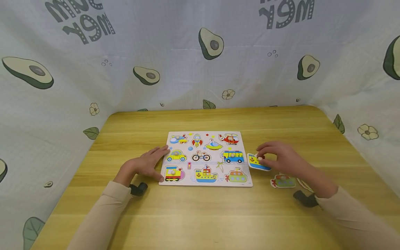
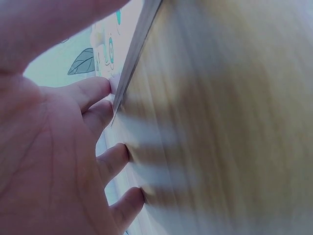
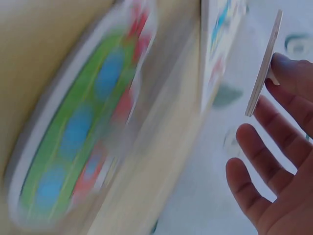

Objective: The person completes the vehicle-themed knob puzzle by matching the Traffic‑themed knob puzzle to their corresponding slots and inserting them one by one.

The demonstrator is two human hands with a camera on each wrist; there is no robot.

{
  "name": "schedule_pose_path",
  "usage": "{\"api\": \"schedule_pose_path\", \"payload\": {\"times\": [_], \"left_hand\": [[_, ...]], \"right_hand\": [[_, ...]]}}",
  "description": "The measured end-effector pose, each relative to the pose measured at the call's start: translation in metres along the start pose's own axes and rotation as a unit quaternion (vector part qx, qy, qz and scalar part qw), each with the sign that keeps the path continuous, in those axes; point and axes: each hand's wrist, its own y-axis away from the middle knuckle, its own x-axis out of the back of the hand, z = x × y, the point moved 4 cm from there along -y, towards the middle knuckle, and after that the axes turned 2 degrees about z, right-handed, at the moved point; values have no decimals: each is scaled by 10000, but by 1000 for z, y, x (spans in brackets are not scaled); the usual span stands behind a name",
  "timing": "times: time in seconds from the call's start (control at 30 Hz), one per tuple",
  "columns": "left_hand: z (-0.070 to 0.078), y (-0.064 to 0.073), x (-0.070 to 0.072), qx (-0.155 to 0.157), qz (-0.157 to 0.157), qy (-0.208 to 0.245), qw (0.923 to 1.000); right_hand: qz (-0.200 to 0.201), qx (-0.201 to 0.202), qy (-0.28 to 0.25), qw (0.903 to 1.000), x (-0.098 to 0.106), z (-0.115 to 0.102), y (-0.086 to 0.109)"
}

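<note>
A white wooden peg puzzle board (image 1: 189, 181) with vehicle pictures lies on the table. My left hand (image 1: 145, 163) rests at the board's left edge, thumb and fingers spread; in the left wrist view its fingertips (image 2: 120, 159) touch the tabletop and the board's side. Just off the board's right edge, my right hand (image 1: 281, 158) pinches a ship puzzle piece (image 1: 253, 163) by its knob. The right wrist view shows that piece (image 3: 264, 63) edge-on, held above the table. Below the right hand lies a green submarine piece (image 1: 282, 182), seen large and blurred in the right wrist view.
Another piece (image 1: 303, 185) lies partly hidden under the right wrist. Knobbed pieces such as the bus (image 1: 232, 157) and the train (image 1: 174, 174) sit in the board. A white curtain (image 1: 178, 41) with avocado prints surrounds the wooden table (image 1: 200, 215).
</note>
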Motion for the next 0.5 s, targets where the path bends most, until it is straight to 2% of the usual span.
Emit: {"api": "schedule_pose_path", "payload": {"times": [0.2, 0.5], "left_hand": [[-1, 0, 0, -12, 22, -6, 10000], [1, 1, 1, -26, 3, 24, 10000]], "right_hand": [[-422, 186, -285, 9985, -20, -32, -21], [-418, 408, -301, 9978, -34, -60, -46]]}}
